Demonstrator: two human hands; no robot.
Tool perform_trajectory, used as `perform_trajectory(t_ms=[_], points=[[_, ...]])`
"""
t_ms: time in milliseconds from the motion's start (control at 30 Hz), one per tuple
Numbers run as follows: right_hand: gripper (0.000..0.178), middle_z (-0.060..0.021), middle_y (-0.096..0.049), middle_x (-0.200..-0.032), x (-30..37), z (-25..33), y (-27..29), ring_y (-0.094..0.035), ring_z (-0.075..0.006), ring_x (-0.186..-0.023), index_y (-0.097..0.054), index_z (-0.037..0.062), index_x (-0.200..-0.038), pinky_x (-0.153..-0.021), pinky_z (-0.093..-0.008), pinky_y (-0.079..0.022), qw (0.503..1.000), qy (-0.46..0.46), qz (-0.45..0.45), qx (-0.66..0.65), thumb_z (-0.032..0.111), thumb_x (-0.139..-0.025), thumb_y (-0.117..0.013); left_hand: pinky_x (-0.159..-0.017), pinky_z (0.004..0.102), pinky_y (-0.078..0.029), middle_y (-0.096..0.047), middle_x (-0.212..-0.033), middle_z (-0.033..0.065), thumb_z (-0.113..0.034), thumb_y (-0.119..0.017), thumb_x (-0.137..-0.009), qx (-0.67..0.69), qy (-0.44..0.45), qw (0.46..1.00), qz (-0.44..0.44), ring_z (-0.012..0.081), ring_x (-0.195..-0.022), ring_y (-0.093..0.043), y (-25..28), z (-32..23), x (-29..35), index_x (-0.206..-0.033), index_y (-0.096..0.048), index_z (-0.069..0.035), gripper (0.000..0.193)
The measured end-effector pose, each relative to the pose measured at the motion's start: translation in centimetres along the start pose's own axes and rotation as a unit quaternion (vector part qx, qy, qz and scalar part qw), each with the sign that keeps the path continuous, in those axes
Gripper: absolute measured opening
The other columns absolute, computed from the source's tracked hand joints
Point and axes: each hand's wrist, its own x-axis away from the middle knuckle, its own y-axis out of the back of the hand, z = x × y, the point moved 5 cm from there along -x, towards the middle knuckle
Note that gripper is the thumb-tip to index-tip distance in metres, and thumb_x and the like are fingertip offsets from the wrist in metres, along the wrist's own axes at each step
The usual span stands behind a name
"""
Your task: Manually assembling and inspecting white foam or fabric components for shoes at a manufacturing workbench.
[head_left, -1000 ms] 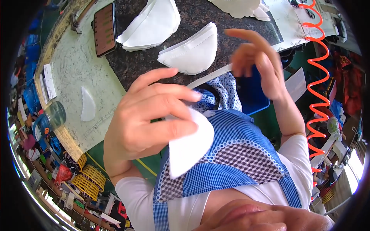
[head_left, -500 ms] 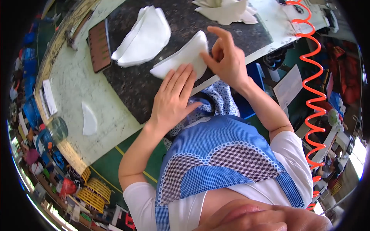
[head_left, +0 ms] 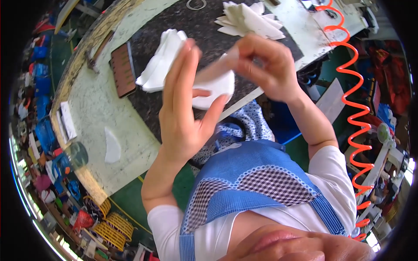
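Note:
A white curved piece of padding [head_left: 220, 89] lies on the dark mat near the table's front edge. My right hand [head_left: 272, 69] is above its right end, finger and thumb pinched on a thin sheet [head_left: 217, 68] smeared by motion. I cannot tell whether the sheet is apart from the padding. My left hand [head_left: 180, 108] is raised in front of the padding with fingers stretched up and thumb apart, holding nothing; it hides part of the padding. Just beyond it is a pile of white curved pieces [head_left: 159, 63]. A fanned stack of white pieces [head_left: 250, 21] sits farther back.
The dark mat [head_left: 143, 106] covers part of the pale table [head_left: 93, 124]. Left of it are a brown flat block [head_left: 123, 69], a hammer [head_left: 92, 64], a lone white piece [head_left: 112, 145] and a clear jar [head_left: 76, 155]. A red coiled hose [head_left: 355, 87] hangs at right.
My left hand has lifted off the white padding and turned upright, fingers up. My right hand has closed its finger and thumb on a thin sheet. The view has shifted slightly.

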Motion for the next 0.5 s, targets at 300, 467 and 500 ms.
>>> perform_trajectory(t_ms=[300, 467, 500], points=[[0.013, -0.0015, -0.067, -0.083, 0.3, 0.2, -2.7, -0.061, -0.0057, -0.073, -0.068, -0.0034, -0.098, -0.067, -0.0215, -0.051, 0.926, -0.240, 0.140, -0.254, 0.009, -0.093, -0.064, -0.067, 0.0245, -0.057, -0.070, -0.084, 0.0055, -0.014, -0.066, -0.096, 0.206, 0.265, 0.934, 0.120, 0.0093, -0.076, -0.068, -0.1, 4.8, 1.0, -0.097, -0.065, 0.002, 0.016], [0.011, -0.0033, -0.065, -0.075, 1.3, 1.3, -2.6, -0.059, -0.0069, -0.064, -0.066, -0.0028, -0.091, -0.060, -0.0217, -0.050, 0.916, -0.258, 0.300, -0.072, 0.007, -0.086, -0.066, -0.063, 0.0234, -0.057, -0.068, -0.082, 0.0032, -0.014, -0.066, -0.095, 0.287, 0.279, 0.884, 0.242, 0.0087, -0.072, -0.066, -0.4, 4.3, 2.5, -0.094, -0.065, 0.000, 0.014], [0.011, -0.0035, -0.065, -0.076, 1.7, 1.4, -2.7, -0.062, -0.0078, -0.066, -0.065, -0.0036, -0.092, -0.061, -0.0221, -0.050, 0.910, -0.299, 0.251, -0.141, 0.006, -0.088, -0.065, -0.063, 0.0228, -0.056, -0.068, -0.081, 0.0029, -0.014, -0.066, -0.095, 0.256, 0.268, 0.903, 0.217, 0.0079, -0.072, -0.066, -0.1, 4.3, 2.4, -0.093, -0.065, 0.000, 0.014]])
